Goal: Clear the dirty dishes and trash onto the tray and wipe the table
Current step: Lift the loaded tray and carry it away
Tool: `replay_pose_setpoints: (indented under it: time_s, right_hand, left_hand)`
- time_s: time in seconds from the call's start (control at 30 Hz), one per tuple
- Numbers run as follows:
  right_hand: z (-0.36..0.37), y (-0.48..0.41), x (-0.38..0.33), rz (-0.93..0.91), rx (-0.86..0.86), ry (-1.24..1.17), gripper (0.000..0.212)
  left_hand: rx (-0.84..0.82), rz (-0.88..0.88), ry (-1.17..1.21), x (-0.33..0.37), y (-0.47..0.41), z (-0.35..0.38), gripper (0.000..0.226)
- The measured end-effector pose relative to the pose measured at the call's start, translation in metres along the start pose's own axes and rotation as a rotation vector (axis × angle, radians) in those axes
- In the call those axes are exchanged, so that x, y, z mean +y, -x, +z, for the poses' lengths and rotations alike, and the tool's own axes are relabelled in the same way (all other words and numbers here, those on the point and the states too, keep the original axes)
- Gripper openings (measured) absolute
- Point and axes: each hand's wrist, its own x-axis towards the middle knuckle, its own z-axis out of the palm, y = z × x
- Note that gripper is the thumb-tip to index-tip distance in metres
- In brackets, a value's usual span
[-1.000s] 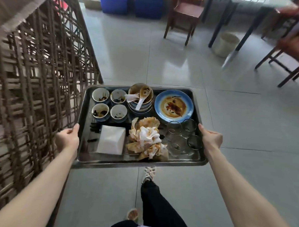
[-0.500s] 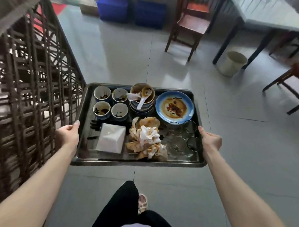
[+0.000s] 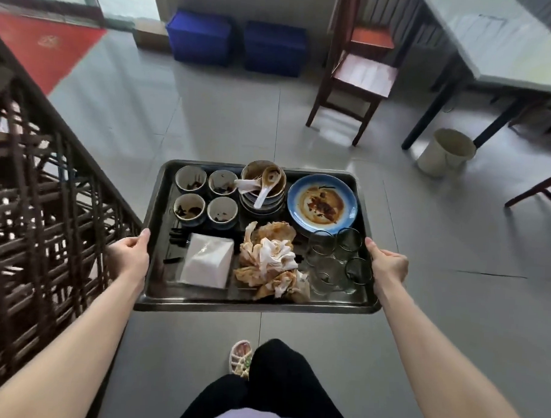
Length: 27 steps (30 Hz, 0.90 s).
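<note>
I carry a dark metal tray (image 3: 254, 305) above the tiled floor. My left hand (image 3: 129, 256) grips its left rim and my right hand (image 3: 388, 265) grips its right rim. On it stand several small dirty cups (image 3: 191, 179), a stack of bowls with white spoons (image 3: 262, 189), a blue plate (image 3: 322, 204) smeared with sauce, several clear glasses (image 3: 332, 258), crumpled stained napkins (image 3: 272, 262), a white tissue pack (image 3: 208, 260) and black chopsticks (image 3: 175, 236).
A dark lattice railing (image 3: 40, 211) runs close along my left. Ahead stand a wooden chair (image 3: 359, 73), a grey table (image 3: 508, 51), a cream bin (image 3: 444, 153) and two blue crates (image 3: 237, 43). A red mat (image 3: 44, 47) lies far left.
I have walked forward with the tray. The chair, table and bin have come nearer, and the red mat has come into view. Both hands hold the rims as before.
</note>
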Motion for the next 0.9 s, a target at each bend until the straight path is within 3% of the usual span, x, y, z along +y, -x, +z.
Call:
replay_pose_setpoints:
  time_s: [0.43, 0.9]
  right_hand:
    - [0.235, -0.189, -0.202, -0.004, -0.017, 0.051, 0.055]
    - [0.518, -0.344, -0.419, -0.017, -0.110, 0.066, 0.036]
  left_hand:
    - [0.035, -0.106, -0.046, 0.142, -0.232, 0.179, 0.046]
    - [0.118, -0.138, -0.034, 0.292, -0.515, 0.320, 0.044]
